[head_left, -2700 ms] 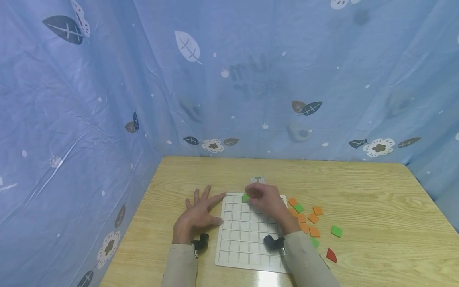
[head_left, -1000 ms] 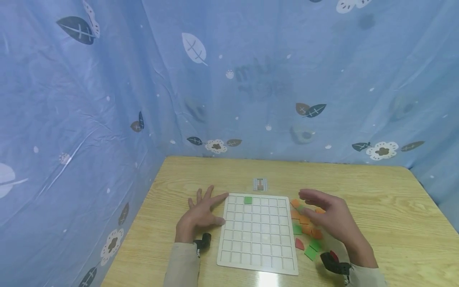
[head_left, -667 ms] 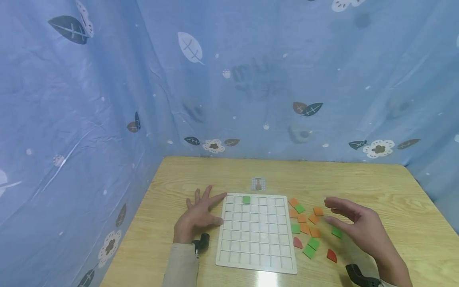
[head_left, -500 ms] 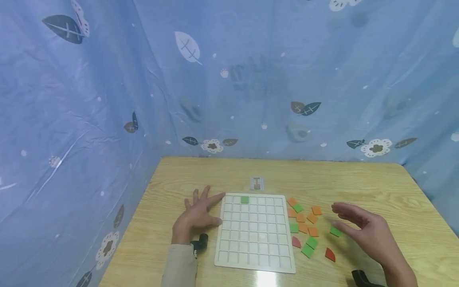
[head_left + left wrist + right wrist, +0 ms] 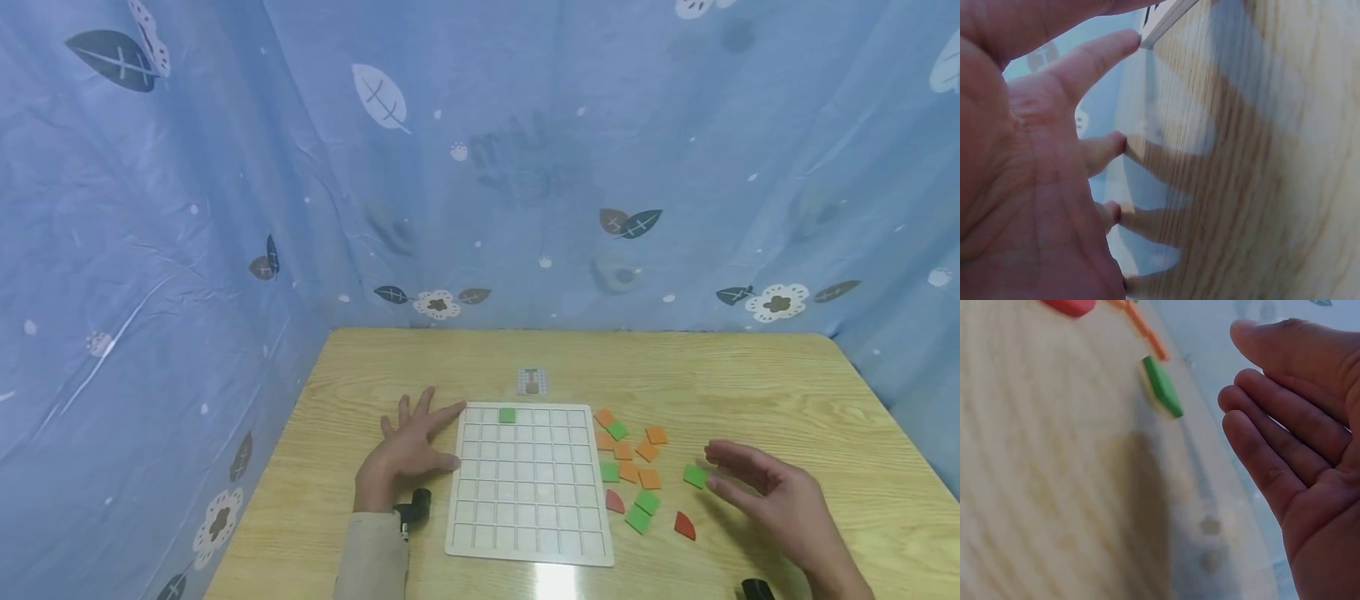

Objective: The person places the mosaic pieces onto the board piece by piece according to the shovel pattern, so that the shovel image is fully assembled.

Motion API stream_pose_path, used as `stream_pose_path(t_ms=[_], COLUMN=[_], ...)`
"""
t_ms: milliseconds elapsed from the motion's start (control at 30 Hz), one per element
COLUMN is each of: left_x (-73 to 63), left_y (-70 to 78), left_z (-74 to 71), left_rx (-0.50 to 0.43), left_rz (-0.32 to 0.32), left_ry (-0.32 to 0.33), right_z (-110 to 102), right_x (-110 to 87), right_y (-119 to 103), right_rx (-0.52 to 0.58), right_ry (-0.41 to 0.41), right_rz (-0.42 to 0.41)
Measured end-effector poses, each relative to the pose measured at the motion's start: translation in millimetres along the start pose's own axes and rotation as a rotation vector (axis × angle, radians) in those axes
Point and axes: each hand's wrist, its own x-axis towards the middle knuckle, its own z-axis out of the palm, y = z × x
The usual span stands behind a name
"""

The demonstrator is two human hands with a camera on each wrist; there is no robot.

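Green tile (image 5: 695, 476) lies just beside the right hand's grip (image 5: 780, 502), thumb (image 5: 729, 493) and fingers (image 5: 738, 453) apart.

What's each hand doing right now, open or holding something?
Left hand: open, fingers spread, touching the white board.
Right hand: open, holding nothing, near a green tile.

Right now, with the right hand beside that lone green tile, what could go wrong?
The lone green tile lies flat, so the right hand might slide it rather than lift it. The left hand touches the left edge of the board; a firm push could shift it. Orange tiles lie close to the board's right edge, so a low sweep could scatter them.
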Motion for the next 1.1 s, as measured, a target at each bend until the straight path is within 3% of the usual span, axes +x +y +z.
stream_pose_path(t_ms=[533, 1100], left_x=[-0.4, -0.8], left_y=[0.1, -2.2], left_z=[0.4, 1.3], left_rx=[-0.034, -0.031], left_rz=[-0.01, 0.005], left_ry=[0.005, 0.004], right_z=[11.7, 14.9], right_x=[2.7, 2.6], right_y=[11.1, 12.6], right_rx=[-0.098, -0.179], right_ry=[0.035, 0.075], right_rz=[-0.123, -0.188])
